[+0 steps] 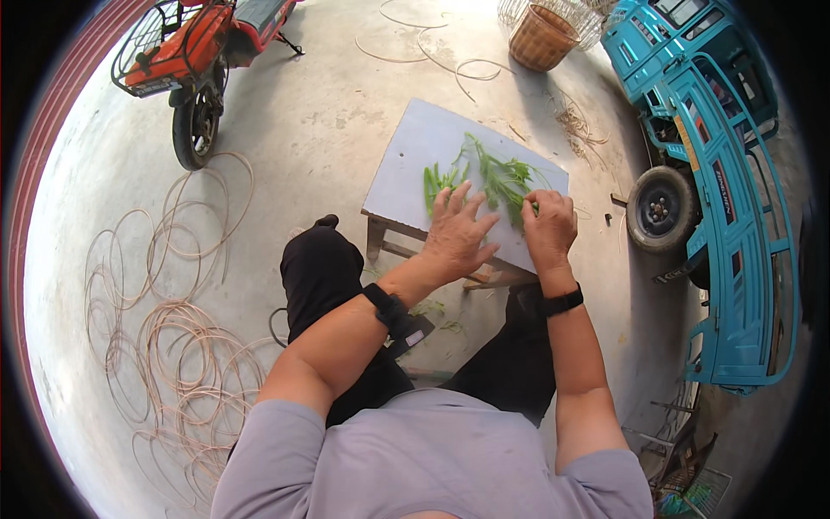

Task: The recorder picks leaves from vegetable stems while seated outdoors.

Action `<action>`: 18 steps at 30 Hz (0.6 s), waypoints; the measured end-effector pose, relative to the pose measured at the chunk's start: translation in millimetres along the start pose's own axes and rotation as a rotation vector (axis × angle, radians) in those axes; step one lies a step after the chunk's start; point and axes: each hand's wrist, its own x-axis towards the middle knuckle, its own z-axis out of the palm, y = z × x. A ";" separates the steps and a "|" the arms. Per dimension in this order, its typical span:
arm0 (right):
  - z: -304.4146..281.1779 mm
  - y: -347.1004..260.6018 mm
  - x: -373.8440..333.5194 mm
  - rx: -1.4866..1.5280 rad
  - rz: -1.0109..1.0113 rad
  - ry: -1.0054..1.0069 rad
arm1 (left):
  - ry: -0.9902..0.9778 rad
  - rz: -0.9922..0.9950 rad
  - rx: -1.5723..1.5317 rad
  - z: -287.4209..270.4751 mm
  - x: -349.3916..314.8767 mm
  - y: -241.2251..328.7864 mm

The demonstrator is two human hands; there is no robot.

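While greens are handled at the low table, left hand (454,232): fingers spread, palm down, held over the near edge beside the short stems; no grip seen, contact with stems can't be told.
Right hand (552,229): fingers curled in, a bit of greenery apparently pinched at the tips; exact piece hidden by the fingers.
Leafy greens (501,177): laid loose on the tabletop, right of the short stems, tips reaching toward the far edge.
Short stems (437,183): gathered in a small pile, just ahead of the left fingertips.
Handling tip: one sprig is best taken at a time, pinched close to the joint, so tender stalks aren't crushed; the two piles should be kept apart, and loose bits kept off the near edge.
Low table (415,138): pale flat top on wooden legs, set at an angle to the body.
Concrete floor (320,104): green scraps (450,326) dropped near the table; coiled strips (194,346) strewn at left.
Room edge: red bike (194,48) parked far left, woven basket (543,39) beyond the table, blue vehicle (722,225) at right.
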 end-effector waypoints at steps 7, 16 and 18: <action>5.8 3.0 7.1 0.123 -0.177 0.155 | -0.030 -0.029 0.231 15.4 7.1 2.5; -25.4 7.8 17.5 0.253 -0.061 0.174 | -0.075 -0.087 0.362 16.1 13.1 7.7; -27.6 8.1 24.7 0.237 -0.064 0.235 | -0.092 -0.091 0.371 15.4 13.4 8.4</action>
